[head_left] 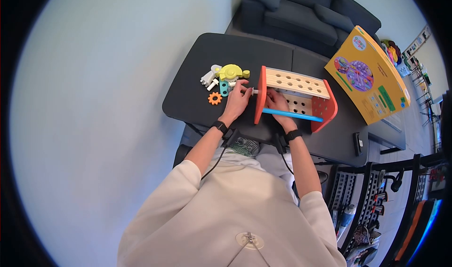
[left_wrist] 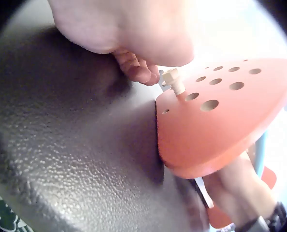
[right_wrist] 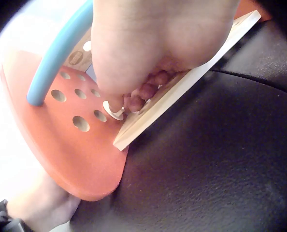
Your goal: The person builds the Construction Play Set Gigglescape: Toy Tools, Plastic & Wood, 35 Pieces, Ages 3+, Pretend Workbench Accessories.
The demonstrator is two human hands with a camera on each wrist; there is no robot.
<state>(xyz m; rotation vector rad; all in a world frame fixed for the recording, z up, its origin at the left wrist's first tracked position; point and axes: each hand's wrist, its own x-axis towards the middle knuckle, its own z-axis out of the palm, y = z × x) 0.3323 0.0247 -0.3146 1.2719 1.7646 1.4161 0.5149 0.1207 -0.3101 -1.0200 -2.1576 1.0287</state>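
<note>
A toy workbench (head_left: 296, 83) with red side panels, pale wooden boards full of holes and a blue rod stands on the black table. From its left red panel (left_wrist: 221, 125) a cream toy bolt (left_wrist: 171, 77) sticks out through a hole. My left hand (head_left: 237, 102) is beside this panel, thumb tip and fingers close around the bolt's head without gripping it. Inside the workbench, my right hand (head_left: 281, 109) pinches a cream nut (right_wrist: 113, 110) against the inner face of the same panel. Its other fingers (right_wrist: 147, 91) are curled over the lower wooden board (right_wrist: 182, 96).
Left of the workbench lie an orange gear (head_left: 214, 98), a teal strip with holes (head_left: 224, 89), a yellow toy part (head_left: 231, 72) and a grey-white toy piece (head_left: 208, 77). A big yellow box (head_left: 369, 76) stands at right, near a small black object (head_left: 358, 144).
</note>
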